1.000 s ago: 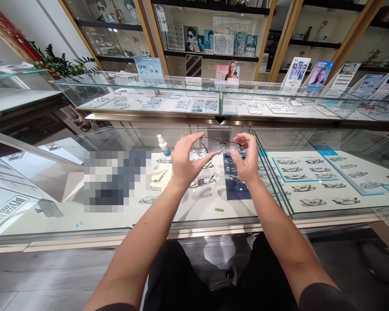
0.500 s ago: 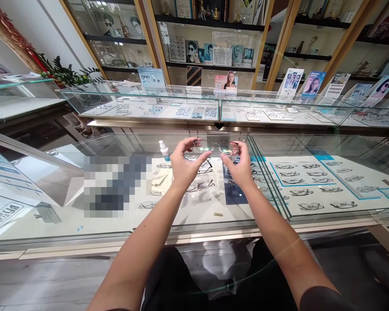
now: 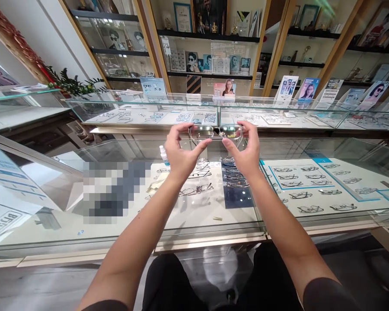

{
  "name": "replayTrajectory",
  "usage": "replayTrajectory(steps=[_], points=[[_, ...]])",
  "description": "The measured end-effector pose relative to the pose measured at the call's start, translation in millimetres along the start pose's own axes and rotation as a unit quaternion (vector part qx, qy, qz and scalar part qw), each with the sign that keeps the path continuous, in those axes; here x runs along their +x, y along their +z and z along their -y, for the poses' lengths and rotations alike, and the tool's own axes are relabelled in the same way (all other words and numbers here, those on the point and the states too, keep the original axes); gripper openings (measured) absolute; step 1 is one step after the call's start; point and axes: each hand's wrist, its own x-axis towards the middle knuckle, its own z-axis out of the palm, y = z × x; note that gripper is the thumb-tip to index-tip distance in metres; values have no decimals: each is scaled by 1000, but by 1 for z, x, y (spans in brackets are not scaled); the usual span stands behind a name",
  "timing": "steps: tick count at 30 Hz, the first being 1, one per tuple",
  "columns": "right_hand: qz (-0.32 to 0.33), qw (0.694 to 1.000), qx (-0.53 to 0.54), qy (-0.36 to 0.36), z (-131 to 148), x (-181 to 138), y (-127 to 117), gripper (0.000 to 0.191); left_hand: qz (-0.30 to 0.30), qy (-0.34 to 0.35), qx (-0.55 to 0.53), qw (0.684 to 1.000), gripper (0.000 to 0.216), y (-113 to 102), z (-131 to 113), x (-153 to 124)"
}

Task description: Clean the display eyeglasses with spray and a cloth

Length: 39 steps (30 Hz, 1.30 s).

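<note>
A pair of thin-framed eyeglasses (image 3: 231, 132) is held up in front of me above the glass counter, both lenses in view with yellow lettering on the right one. My left hand (image 3: 183, 149) grips the left side of the frame between fingers and thumb. At the opposite side my right hand (image 3: 246, 149) pinches the frame in the same way. Beneath them, several eyeglasses (image 3: 197, 189) lie in rows inside the display case, some on a dark blue mat (image 3: 236, 199). Beside my left wrist stand a white spray bottle (image 3: 164, 154) and a cream cloth (image 3: 157, 183).
The glass display counter (image 3: 188, 247) runs across in front of my knees. To the right are trays of eyeglasses (image 3: 300, 195). A second glass case (image 3: 132, 103) with upright advertising cards (image 3: 154, 88) stands behind, before tall shelves (image 3: 210, 34). A small gold-coloured piece (image 3: 217, 218) lies near the front.
Both hands have raised the eyeglasses, and the frame now appears higher and more face-on, with lettering visible on the right lens. The camera view has tilted slightly upward.
</note>
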Motion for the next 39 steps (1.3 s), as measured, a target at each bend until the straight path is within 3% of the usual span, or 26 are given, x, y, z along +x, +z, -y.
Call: replayTrajectory(steps=[5, 8, 15, 20, 25, 39], points=[[26, 999, 23, -14, 33, 56, -23, 47, 17, 38, -7, 999, 60, -13, -41, 59], [20, 999, 1, -46, 49, 72, -36, 43, 7, 57, 17, 998, 61, -22, -60, 75], [-3, 995, -64, -74, 52, 71, -39, 36, 34, 66, 33, 997, 53, -21, -56, 71], [28, 990, -137, -17, 56, 72, -44, 42, 59, 57, 43, 996, 48, -18, -51, 69], [52, 987, -151, 33, 57, 70, -45, 56, 33, 67, 40, 996, 44, -16, -54, 66], [100, 980, -165, 39, 44, 73, -49, 53, 46, 45, 25, 998, 66, -11, -44, 64]])
